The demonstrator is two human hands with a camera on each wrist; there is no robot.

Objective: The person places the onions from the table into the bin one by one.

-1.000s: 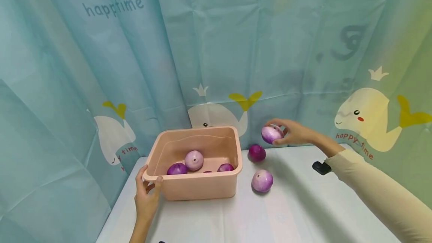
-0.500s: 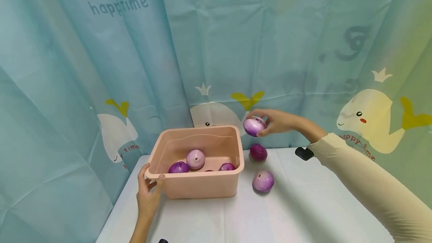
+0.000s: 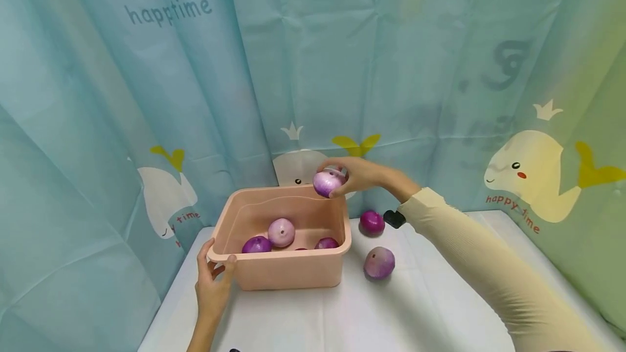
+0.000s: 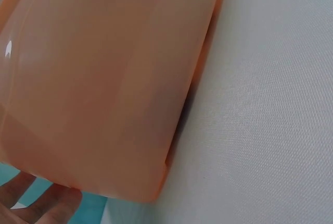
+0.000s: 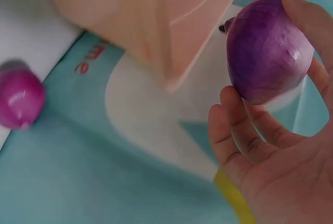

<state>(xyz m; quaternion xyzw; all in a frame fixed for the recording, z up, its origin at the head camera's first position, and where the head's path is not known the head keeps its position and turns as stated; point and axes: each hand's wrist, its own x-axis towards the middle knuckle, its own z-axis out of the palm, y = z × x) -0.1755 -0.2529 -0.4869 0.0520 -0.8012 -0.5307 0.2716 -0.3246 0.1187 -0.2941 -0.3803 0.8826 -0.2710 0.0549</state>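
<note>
My right hand (image 3: 359,174) holds a pale purple onion (image 3: 329,182) over the back right part of a pink plastic bin (image 3: 288,270). In the right wrist view the thumb and fingers pinch that onion (image 5: 268,52) from opposite sides. At the bin's front left corner, my left hand (image 3: 213,289) grips the rim, thumb on the front and fingers along the left side. The left wrist view has fingertips (image 4: 65,203) against the bin wall (image 4: 104,88). Inside lie a pale onion (image 3: 281,232), a darker one (image 3: 257,244) and another (image 3: 326,243), partly hidden by the front wall.
On the white table (image 3: 274,319), right of the bin, sit a deep magenta onion (image 3: 372,223) and a paler onion (image 3: 379,263). A blue curtain (image 3: 313,80) with whale prints hangs right behind the bin. A black device (image 3: 394,219) is at the right wrist.
My right hand has carried its onion leftward, from above the loose onions to above the bin. The left hand keeps its grip on the rim, and the bin stays in place.
</note>
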